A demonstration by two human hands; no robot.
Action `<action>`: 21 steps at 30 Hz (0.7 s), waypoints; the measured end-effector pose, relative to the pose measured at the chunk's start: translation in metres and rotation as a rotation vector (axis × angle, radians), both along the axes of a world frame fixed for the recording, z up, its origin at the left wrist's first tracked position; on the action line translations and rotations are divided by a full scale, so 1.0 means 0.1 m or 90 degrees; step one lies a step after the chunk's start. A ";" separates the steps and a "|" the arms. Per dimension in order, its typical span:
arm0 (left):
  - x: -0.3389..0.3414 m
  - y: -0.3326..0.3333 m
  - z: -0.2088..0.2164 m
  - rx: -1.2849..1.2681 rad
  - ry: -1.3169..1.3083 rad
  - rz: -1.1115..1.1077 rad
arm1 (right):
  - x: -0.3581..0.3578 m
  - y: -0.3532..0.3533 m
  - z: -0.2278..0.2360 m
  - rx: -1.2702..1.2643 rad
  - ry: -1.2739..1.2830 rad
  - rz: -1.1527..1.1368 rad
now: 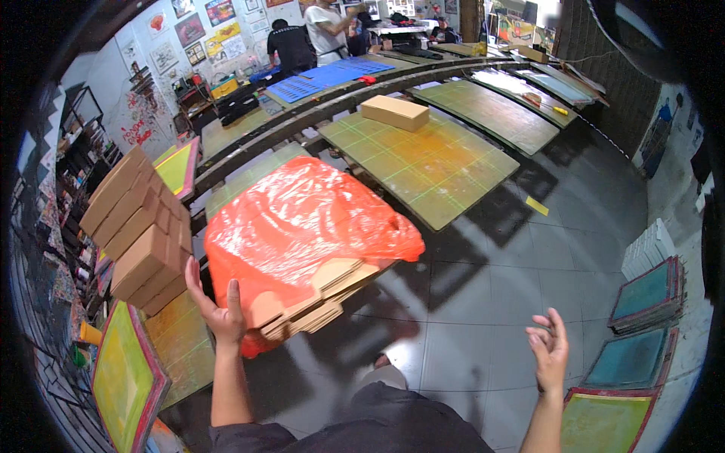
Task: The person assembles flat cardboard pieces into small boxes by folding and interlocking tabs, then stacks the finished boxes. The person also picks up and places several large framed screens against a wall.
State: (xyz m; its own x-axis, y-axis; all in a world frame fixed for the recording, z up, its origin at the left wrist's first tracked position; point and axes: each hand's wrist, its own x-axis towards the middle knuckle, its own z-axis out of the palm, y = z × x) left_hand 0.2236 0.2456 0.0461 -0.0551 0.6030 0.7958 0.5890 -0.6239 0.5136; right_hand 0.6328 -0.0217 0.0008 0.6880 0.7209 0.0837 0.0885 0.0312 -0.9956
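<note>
My left hand (226, 320) is raised with its fingers apart, between the stack of brown cardboard boxes (143, 234) and a large red plastic bag (302, 219). It appears to hold nothing; whether its fingertips touch a box I cannot tell. Flat folded cardboard pieces (302, 313) stick out of the bag's near side, and the bag lies on a board. Out to the right, my right hand (550, 349) hangs above the floor, fingers loosely curled and apart, with nothing in it. A single closed cardboard box (395, 112) lies on the green board (430, 166) beyond the bag.
More flat boards (495, 113) run along a dark rail toward the back right. Framed printing screens lean at the left (128, 377) and the right (642, 291). Two people (291, 47) stand beyond a blue sheet (332, 78). A yellow strip (537, 206) lies on the tiled floor.
</note>
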 end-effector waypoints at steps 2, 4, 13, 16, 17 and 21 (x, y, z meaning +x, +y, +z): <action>0.31 0.11 0.12 -0.028 -0.003 -0.088 | 0.17 0.31 -0.08 0.038 0.018 0.053; 0.61 0.32 0.17 -0.048 -0.004 -0.150 | 0.36 0.65 -0.12 0.048 0.013 0.114; 2.30 1.89 0.26 -0.305 -0.048 -0.289 | 1.85 1.86 -0.14 0.000 -0.003 0.154; 3.19 2.63 0.16 -0.500 -0.089 -0.341 | 2.33 2.08 -0.03 0.005 -0.042 0.139; 3.46 2.79 0.18 -0.561 -0.045 -0.281 | 2.46 2.16 0.01 0.010 -0.058 0.141; 4.52 3.91 -0.33 -0.593 0.118 -0.135 | 3.13 2.46 -0.12 -0.006 0.034 0.105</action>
